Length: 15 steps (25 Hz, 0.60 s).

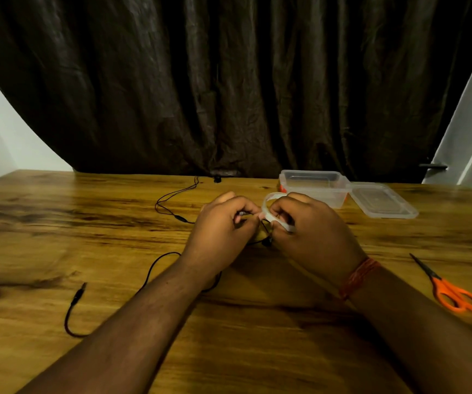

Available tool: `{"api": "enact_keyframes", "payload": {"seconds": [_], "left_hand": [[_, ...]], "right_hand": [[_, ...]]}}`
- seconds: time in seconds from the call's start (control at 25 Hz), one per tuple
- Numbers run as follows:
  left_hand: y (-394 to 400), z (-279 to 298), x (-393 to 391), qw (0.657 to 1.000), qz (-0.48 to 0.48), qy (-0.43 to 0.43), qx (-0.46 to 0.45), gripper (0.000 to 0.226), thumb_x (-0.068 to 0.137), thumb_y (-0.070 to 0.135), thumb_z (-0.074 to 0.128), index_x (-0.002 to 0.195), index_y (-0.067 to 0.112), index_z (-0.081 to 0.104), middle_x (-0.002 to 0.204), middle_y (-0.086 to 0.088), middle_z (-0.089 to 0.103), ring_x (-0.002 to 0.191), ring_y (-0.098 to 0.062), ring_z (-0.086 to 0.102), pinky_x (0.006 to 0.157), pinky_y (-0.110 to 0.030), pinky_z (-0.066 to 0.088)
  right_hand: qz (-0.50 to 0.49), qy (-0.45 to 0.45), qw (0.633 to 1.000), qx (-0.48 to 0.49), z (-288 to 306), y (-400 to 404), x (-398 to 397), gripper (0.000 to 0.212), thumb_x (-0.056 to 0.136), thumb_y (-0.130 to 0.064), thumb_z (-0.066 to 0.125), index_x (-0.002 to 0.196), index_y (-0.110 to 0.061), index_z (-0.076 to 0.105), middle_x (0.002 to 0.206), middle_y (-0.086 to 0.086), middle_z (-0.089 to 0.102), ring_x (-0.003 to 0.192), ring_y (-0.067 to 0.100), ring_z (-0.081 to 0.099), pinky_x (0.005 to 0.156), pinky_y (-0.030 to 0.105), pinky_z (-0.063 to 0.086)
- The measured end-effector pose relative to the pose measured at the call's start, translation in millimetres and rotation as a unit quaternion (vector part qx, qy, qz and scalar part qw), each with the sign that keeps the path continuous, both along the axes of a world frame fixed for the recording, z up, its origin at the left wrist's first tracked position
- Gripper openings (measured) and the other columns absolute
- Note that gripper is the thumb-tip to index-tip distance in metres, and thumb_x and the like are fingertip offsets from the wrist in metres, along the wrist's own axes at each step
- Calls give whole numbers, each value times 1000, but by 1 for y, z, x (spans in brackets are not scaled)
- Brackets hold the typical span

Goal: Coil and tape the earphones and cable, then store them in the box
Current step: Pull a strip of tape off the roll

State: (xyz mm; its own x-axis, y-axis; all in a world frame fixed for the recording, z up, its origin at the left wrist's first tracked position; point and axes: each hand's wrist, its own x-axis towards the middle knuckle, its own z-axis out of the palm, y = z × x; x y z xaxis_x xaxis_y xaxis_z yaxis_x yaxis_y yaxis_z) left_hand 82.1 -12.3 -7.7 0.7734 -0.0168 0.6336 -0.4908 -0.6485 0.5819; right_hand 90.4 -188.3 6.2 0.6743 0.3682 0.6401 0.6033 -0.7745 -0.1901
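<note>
The fingers (244, 216) of the left hand (223, 223) are curled and pinch something small at their tips, seemingly the tape's free end, though blur hides what exactly is gripped. The fingers of the right hand (306, 223) are curled through a roll of clear tape (271, 213), which is held just above the bench (58, 223). A black earbud (266, 242) is seen just under the two hands. The black earphone cable (172, 201) is spread loose across the bench to the left, its plug (80, 292) lying near the left forearm. A clear plastic box (313, 187) stands open behind the right hand, its lid (382, 200) beside it. Orange-handled scissors (450, 288) lie at the right.
</note>
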Motion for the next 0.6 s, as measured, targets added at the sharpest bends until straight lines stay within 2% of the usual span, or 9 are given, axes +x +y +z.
{"api": "enact_keyframes", "payload": {"seconds": [0.08, 0.16, 0.24, 0.4, 0.52, 0.6], "left_hand": [[0, 0, 0, 998, -27, 33, -40, 4, 85, 23, 73, 84, 27, 71, 80, 14, 54, 72, -3, 51, 62, -20, 42], [3, 0, 1, 993, -57, 69, -82, 9, 83, 24, 76, 80, 27, 68, 76, 16, 53, 66, 0, 46, 63, -21, 40], [4, -1, 2, 986, -76, 97, -110, 13, 82, 27, 77, 78, 25, 65, 73, 14, 50, 64, -5, 42, 60, -25, 39], [7, -4, 5, 978, -88, 126, -141, 21, 80, 31, 77, 77, 22, 59, 68, 11, 43, 61, -8, 38, 56, -24, 34], [8, -3, 5, 979, -78, 125, -142, 19, 77, 42, 76, 86, 30, 63, 76, 8, 46, 68, -11, 44, 60, -29, 40], [9, -1, 5, 989, -56, 105, -93, 19, 82, 39, 76, 99, 37, 69, 82, 7, 48, 73, -9, 49, 65, -25, 44]], "right_hand": [[5, 3, 1000, 5, 0, -1, 1, 19, 81, -29, 64, 99, -20, 66, 95, -6, 63, 80, 15, 57, 65, 27, 42], [12, 10, 1000, 7, 1, -2, 2, 18, 80, -29, 63, 97, -21, 65, 91, -7, 61, 79, 14, 55, 64, 28, 42], [14, 15, 1000, 6, 1, -2, 2, 17, 80, -29, 63, 95, -22, 65, 90, -8, 60, 78, 14, 55, 64, 31, 46], [24, 20, 1000, 2, 3, -3, 1, 18, 79, -31, 59, 94, -23, 64, 87, -9, 59, 75, 13, 53, 63, 35, 48], [32, 19, 999, -2, 4, -4, 1, 17, 79, -31, 58, 93, -23, 63, 85, -13, 52, 74, 11, 51, 62, 32, 46], [36, 17, 999, -2, 4, -4, 1, 15, 80, -30, 60, 94, -23, 63, 85, -16, 48, 74, 9, 50, 62, 30, 44]]}}
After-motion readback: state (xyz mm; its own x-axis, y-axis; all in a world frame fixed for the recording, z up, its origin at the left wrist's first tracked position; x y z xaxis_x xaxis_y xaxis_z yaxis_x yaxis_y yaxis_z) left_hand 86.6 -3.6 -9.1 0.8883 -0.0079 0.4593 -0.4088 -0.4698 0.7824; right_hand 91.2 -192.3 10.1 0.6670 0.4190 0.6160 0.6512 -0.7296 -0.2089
